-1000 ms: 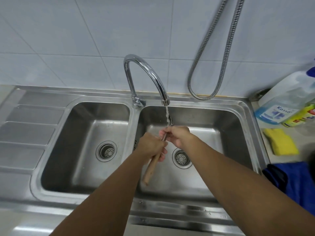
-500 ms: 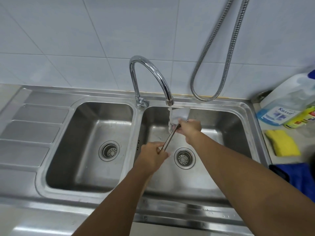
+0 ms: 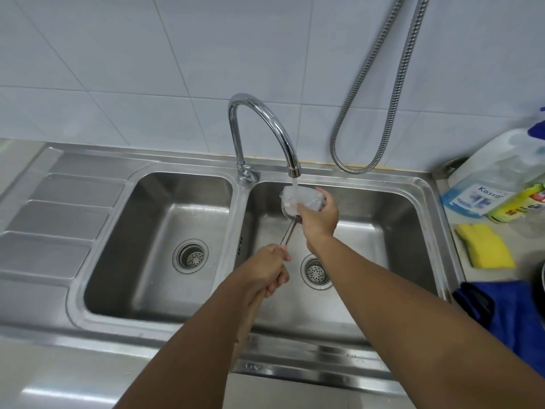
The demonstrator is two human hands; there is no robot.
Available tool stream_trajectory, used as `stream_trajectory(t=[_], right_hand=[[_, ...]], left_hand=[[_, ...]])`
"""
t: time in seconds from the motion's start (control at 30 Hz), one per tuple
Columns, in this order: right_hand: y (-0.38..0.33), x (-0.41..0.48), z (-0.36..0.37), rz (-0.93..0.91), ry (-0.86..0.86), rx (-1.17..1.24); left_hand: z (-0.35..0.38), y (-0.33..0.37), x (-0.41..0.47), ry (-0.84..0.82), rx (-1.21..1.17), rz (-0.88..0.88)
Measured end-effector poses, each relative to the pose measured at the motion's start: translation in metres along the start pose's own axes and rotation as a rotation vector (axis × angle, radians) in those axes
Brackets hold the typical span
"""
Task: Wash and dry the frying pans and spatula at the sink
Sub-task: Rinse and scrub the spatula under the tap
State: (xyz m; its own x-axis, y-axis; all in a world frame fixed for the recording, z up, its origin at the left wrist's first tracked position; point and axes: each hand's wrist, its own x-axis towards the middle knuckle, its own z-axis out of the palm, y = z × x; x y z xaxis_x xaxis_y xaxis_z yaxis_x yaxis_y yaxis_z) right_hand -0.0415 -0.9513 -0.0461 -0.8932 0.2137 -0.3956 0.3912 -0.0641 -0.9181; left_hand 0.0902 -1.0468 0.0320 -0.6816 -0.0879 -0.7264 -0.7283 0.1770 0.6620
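A metal spatula (image 3: 290,228) with a wooden handle is held slanted over the right basin (image 3: 383,240) of the steel double sink. Its blade sits right under the running tap (image 3: 294,169), and water sheets over it. My left hand (image 3: 265,270) grips the handle low down, hiding most of the wood. My right hand (image 3: 320,215) holds the blade from the right, fingers curled over its edge. No frying pan is in view.
The left basin (image 3: 159,240) has a drain strainer, with a ribbed drainboard (image 3: 50,231) further left. On the counter at right lie a yellow sponge (image 3: 483,246), a blue cloth (image 3: 513,314), a detergent bottle (image 3: 495,178) and a yellow bottle (image 3: 519,202). A metal hose (image 3: 380,93) hangs on the tiled wall.
The spatula has been drawn up and back so its blade now sits under the stream. My right hand slid from the shaft up onto the blade; my left hand moved down the handle.
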Motion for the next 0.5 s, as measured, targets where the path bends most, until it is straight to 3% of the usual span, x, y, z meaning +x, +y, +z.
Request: stream_trajectory(t=[0.07,0.2,0.37,0.5], right_hand=[[0.005,-0.012,0.000,0.073,0.007,0.038],[0.018,-0.029,0.004,0.299,-0.143,0.062],[0.006,-0.022,0.004,0.280,0.024,0.069],[-0.008,-0.021,0.002,0.329,-0.022,0.274]], left_hand=[[0.001,0.000,-0.003,-0.006,0.028,-0.017],[0.003,-0.005,-0.005,-0.006,0.065,-0.058],[0.010,-0.009,-0.009,0.008,0.065,-0.009],[0.010,-0.010,-0.014,-0.072,-0.099,-0.024]])
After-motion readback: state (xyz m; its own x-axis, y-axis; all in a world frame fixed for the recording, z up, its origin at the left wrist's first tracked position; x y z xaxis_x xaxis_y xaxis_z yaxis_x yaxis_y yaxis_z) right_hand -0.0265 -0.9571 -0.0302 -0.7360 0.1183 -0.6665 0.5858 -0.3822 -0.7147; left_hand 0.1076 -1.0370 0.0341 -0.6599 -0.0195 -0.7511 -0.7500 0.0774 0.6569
